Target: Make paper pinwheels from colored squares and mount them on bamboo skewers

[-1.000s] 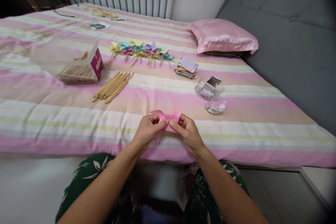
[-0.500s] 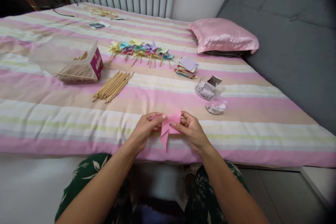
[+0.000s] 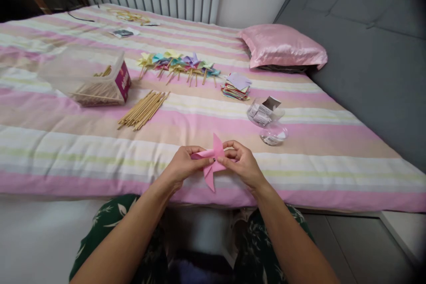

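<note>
A pink paper pinwheel is held between my two hands above the near edge of the bed. My left hand pinches its left side, the thumb by the centre. From the right, my right hand grips it with thumb and fingers. A small dark dot, perhaps a pin head, shows at the centre between my thumbs. One blade points up and another points down toward me. The fingers behind the paper are partly hidden.
Thin wooden sticks lie left of centre beside a clear plastic box of sticks. Beyond are finished colourful pinwheels, a stack of coloured paper, two small clear containers and a pink pillow. Striped bedding lies underneath.
The paper in my hands has gone from a broad folded flap to a star-like pinwheel with its upper blade standing up. My left thumb has moved in to the centre.
</note>
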The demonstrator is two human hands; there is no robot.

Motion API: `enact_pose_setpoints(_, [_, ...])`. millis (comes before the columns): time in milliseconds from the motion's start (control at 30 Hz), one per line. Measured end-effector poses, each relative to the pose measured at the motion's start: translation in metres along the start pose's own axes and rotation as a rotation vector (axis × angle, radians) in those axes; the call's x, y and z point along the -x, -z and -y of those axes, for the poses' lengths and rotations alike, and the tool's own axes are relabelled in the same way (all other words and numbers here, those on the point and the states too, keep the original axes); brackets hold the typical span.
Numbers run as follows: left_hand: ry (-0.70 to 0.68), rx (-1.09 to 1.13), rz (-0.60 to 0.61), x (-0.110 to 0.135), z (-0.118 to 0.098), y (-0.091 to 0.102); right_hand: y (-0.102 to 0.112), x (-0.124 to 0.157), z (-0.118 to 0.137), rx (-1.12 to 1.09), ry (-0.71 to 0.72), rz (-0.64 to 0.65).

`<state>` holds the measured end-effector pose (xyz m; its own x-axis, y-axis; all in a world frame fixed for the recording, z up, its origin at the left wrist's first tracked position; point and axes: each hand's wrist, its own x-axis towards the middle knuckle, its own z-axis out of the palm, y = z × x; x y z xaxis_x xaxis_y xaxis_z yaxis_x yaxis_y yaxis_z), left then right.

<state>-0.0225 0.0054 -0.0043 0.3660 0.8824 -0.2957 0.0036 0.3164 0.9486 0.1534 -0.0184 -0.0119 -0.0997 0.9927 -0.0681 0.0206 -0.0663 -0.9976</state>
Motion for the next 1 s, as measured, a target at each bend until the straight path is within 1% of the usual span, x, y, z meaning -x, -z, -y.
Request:
enact_pose_setpoints(67, [0.011,0.068,-0.039,-0.001,0.0,-0.001,-0.001,0.0,0.002,-0.061,-0.001,-0.041])
enact_pose_setpoints(167, [0.003,0.176,-0.11,-0.002,-0.001,-0.003,-0.004,0.001,0.002,-0.21,-0.009,-0.108])
enact_pose_setpoints(233, [-0.019,0.214,-0.145,-0.002,-0.002,-0.006,-0.008,0.001,0.001,-0.287,-0.029,-0.103])
enact_pose_setpoints(333, [-0.034,0.235,-0.145,-0.001,-0.001,-0.01,-0.014,0.001,-0.003,-0.313,-0.016,-0.091])
enact_pose_setpoints(467, [-0.063,0.151,-0.108,0.0,0.002,-0.013,-0.019,-0.001,-0.01,-0.231,0.066,-0.151])
enact_pose_setpoints(600, [-0.123,0.013,-0.086,0.0,0.003,-0.011,-0.018,-0.002,-0.013,-0.048,0.136,-0.209])
enact_pose_setpoints(700, [-0.117,-0.043,-0.085,-0.001,0.002,-0.009,-0.016,0.0,-0.013,0.104,0.156,-0.204])
enact_pose_setpoints(800, [-0.11,-0.075,-0.093,-0.001,0.001,-0.009,-0.015,0.001,-0.011,0.2,0.159,-0.192])
enact_pose_setpoints(900, [-0.1,-0.079,-0.107,0.0,-0.001,-0.01,-0.014,0.002,-0.009,0.206,0.176,-0.167])
enact_pose_setpoints(1000, [-0.082,-0.043,-0.098,0.001,-0.004,-0.01,-0.011,0.001,-0.007,0.137,0.2,-0.1])
